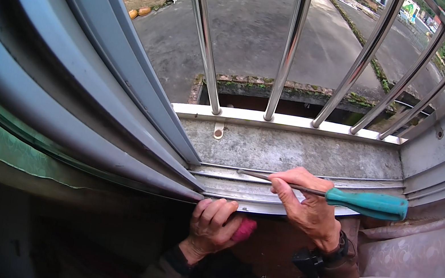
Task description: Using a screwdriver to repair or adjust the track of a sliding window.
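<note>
My right hand (pixel 310 209) is closed around a screwdriver (pixel 367 203) with a teal handle. Its thin metal shaft points left between my thumb and fingers, and the tip lies at the sliding-window track (pixel 277 193). Whether the tip touches the rail, I cannot tell. My left hand (pixel 212 226) is closed on a crumpled pink cloth (pixel 244 231), mostly hidden by the palm. Its fingertips rest on the inner edge of the track, by the lower corner of the grey window sash (pixel 117 149).
Upright metal bars (pixel 288 51) rise from a white rail (pixel 299 124) beyond the weathered concrete sill (pixel 290 149). Pale patterned curtain fabric (pixel 415 271) hangs at the right. Green fabric (pixel 14 148) lies behind the sash at the left. Outside is grey paving (pixel 244 33).
</note>
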A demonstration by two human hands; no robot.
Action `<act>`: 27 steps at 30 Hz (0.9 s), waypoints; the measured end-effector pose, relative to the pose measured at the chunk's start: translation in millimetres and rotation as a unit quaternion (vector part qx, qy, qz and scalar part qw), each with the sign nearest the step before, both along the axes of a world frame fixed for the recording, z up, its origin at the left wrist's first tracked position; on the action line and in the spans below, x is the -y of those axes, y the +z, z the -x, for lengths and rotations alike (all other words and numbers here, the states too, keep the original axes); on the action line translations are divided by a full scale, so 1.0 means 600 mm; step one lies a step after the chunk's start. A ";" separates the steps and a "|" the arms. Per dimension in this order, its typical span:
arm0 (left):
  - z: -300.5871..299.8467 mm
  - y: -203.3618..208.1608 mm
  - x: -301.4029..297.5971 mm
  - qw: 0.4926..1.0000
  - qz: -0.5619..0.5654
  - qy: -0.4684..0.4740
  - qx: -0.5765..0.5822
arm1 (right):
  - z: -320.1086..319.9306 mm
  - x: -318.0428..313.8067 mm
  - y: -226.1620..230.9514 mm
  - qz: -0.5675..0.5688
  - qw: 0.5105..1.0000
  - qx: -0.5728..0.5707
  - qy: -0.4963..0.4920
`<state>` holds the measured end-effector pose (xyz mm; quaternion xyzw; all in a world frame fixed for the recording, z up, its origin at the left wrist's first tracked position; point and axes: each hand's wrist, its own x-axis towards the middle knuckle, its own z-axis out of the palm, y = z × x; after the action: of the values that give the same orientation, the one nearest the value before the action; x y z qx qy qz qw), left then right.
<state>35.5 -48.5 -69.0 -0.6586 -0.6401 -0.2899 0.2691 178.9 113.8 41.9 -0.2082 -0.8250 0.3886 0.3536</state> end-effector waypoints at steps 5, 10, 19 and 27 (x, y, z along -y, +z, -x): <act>0.000 -0.001 0.002 1.000 -0.001 -0.001 -0.002 | -0.089 -0.012 0.025 -0.034 0.994 0.060 -0.086; 0.001 0.001 -0.005 1.000 -0.006 -0.007 -0.001 | -0.112 -0.004 0.022 -0.047 0.994 0.020 -0.096; -0.001 0.003 -0.002 1.000 0.002 0.007 -0.002 | -0.142 -0.017 0.012 -0.044 0.992 0.036 -0.114; -0.001 0.010 -0.004 1.000 0.006 0.007 -0.005 | -0.150 0.015 -0.004 -0.085 0.990 -0.015 -0.115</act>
<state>36.3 -46.3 -63.0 -0.6574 -0.6450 -0.2811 0.2699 269.2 104.7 39.4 -0.2646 -0.8205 0.2767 0.4246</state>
